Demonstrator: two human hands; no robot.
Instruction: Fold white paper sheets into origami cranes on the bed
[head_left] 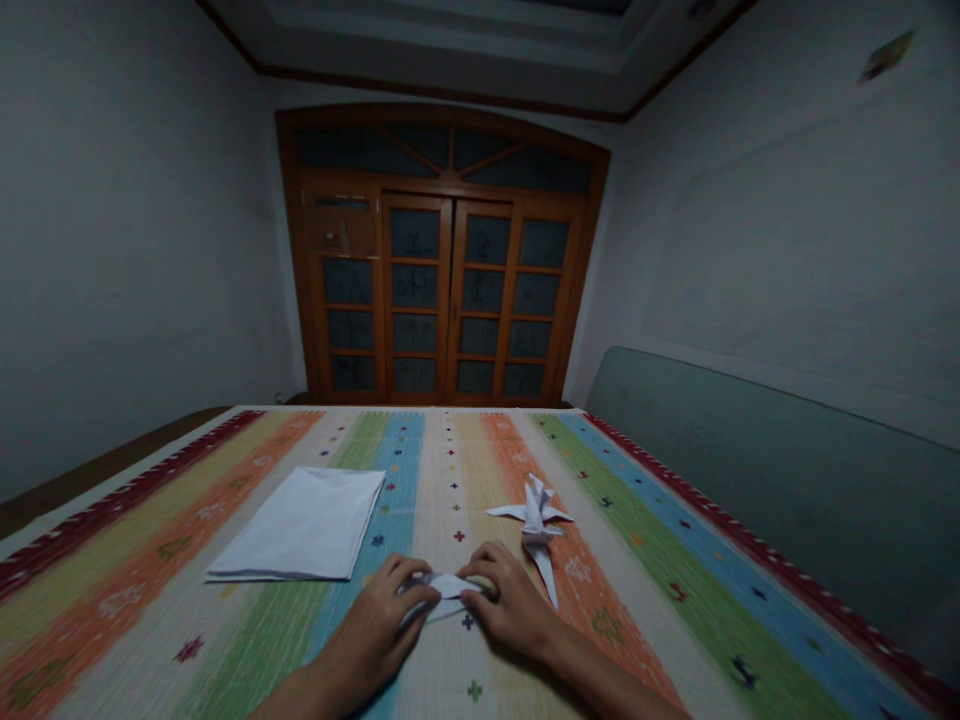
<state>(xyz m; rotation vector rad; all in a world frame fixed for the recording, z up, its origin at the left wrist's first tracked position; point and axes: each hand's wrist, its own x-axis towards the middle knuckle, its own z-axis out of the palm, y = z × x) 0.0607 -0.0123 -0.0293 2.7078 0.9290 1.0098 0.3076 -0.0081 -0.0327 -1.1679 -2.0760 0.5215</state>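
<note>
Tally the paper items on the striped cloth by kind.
stack of white paper: 1
origami bird: 1
partly folded paper, pinched between left hand and right hand: 1
Total: 3

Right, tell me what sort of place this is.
Probably a room in a home: panelled wooden doors, a striped woven cloth, and the left hand and right hand pinching a folded paper beside a paper bird.
</note>
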